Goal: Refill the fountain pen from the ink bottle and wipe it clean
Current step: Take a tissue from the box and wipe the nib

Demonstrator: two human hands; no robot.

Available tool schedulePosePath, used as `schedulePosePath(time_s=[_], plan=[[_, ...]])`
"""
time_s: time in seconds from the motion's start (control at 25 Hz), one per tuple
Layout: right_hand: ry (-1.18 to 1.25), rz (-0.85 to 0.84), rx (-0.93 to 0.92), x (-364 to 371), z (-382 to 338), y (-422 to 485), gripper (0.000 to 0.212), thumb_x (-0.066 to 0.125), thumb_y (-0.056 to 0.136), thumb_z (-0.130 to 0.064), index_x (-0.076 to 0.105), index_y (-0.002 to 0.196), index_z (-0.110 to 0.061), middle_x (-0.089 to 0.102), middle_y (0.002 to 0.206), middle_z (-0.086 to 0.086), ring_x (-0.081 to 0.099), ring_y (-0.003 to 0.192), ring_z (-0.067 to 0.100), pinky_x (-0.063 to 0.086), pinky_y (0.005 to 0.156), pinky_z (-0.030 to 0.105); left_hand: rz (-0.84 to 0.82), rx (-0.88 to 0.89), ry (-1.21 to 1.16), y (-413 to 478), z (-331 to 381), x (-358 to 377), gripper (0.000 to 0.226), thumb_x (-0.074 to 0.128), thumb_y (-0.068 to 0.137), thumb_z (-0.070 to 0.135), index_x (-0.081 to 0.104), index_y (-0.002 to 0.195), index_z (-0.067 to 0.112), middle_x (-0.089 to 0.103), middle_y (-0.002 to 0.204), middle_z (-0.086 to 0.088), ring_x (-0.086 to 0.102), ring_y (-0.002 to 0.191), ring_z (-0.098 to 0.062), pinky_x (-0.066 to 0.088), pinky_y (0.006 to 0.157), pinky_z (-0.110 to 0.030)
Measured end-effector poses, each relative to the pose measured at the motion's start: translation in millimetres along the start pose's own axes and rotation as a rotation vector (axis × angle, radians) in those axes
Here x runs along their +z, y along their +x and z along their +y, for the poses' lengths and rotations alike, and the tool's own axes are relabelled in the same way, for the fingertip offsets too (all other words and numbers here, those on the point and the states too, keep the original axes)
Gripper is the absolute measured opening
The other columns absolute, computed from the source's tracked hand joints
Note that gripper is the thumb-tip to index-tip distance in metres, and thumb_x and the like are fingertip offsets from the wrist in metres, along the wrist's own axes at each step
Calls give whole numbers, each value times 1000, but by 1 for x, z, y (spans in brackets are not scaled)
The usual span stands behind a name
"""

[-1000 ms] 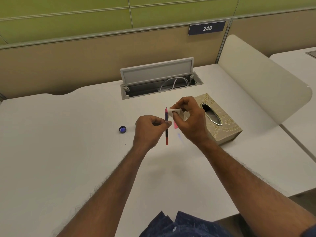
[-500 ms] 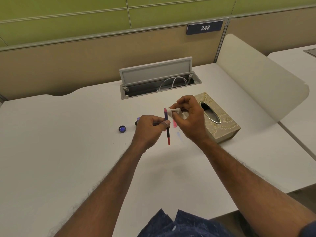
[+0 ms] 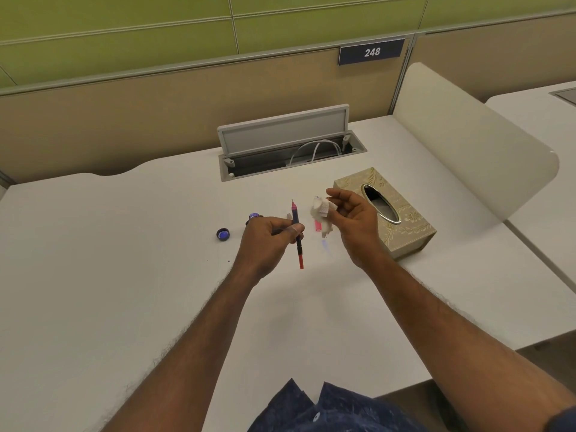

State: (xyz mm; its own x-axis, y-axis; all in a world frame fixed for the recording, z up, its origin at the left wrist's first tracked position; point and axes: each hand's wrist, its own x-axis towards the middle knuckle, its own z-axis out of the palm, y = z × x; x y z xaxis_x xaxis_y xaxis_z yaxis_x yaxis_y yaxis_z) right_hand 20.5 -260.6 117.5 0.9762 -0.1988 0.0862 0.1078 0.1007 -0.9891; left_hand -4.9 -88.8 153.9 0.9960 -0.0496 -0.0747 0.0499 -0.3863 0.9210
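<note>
My left hand [image 3: 269, 243] grips a thin fountain pen [image 3: 297, 232] upright above the white desk [image 3: 124, 275], its nib at the top and its red end at the bottom. My right hand [image 3: 352, 219] holds a crumpled white tissue [image 3: 321, 213] a little to the right of the pen, not touching it. The ink bottle [image 3: 254, 217] peeks out behind my left hand, mostly hidden. Its dark cap [image 3: 223, 234] lies on the desk to the left. A pink pen part [image 3: 317, 226] lies on the desk under the tissue.
A beige tissue box [image 3: 405, 226] stands right of my right hand. An open cable tray [image 3: 290, 157] with white cables sits at the back of the desk. A curved divider [image 3: 467, 145] bounds the desk on the right. A small blue ink smear [image 3: 324, 243] marks the desk.
My right hand has pulled the tissue away from the pen's nib to the right. The left hand keeps the pen upright in about the same place.
</note>
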Motion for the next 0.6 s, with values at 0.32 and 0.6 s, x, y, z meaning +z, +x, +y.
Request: schedulePosePath(time_s=[0.32, 0.6], plan=[[71, -96, 74, 0, 16, -13, 9, 67, 86, -6, 67, 92, -13, 72, 89, -2, 70, 83, 10, 55, 73, 24, 32, 14, -74, -2, -5, -1, 21, 65, 88, 23, 74, 100, 9, 74, 95, -5, 68, 92, -17, 54, 89, -33], [-50, -91, 58, 6, 19, -23, 9, 73, 82, -10, 68, 84, -17, 70, 87, 13, 69, 80, 27, 58, 70, 33, -33, 65, -83, 1, -18, 7, 24, 66, 86, 29, 73, 108, 22, 63, 127, 3, 55, 120, -13, 47, 93, -26]])
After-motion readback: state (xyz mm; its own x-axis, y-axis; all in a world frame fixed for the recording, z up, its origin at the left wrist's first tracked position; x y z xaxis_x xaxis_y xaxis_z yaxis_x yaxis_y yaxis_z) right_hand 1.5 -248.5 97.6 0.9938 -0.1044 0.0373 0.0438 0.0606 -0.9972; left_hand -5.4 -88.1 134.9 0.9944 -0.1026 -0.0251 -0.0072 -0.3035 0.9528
